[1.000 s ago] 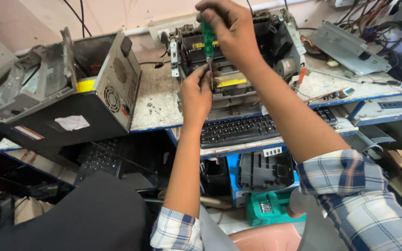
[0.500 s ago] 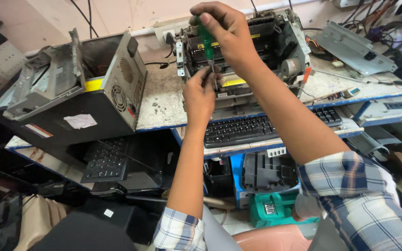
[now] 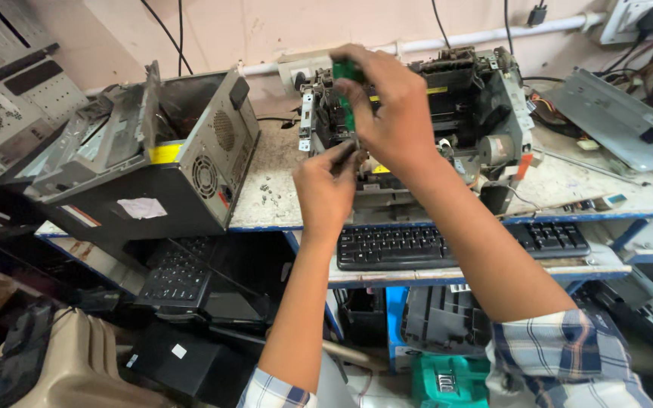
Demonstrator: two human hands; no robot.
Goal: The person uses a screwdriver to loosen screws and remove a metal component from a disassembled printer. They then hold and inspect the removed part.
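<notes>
Stickers and labels on the old machines

A white paper label (image 3: 142,208) sits a bit crooked on the dark side of the open computer case (image 3: 153,170). A yellow sticker (image 3: 165,153) is higher up on the same case, and a thin white strip with red (image 3: 81,216) is near its bottom edge. A yellow strip label (image 3: 437,90) runs along the opened printer (image 3: 462,113). A small white square sticker (image 3: 178,350) sits on a black box (image 3: 175,363) down low.
</notes>
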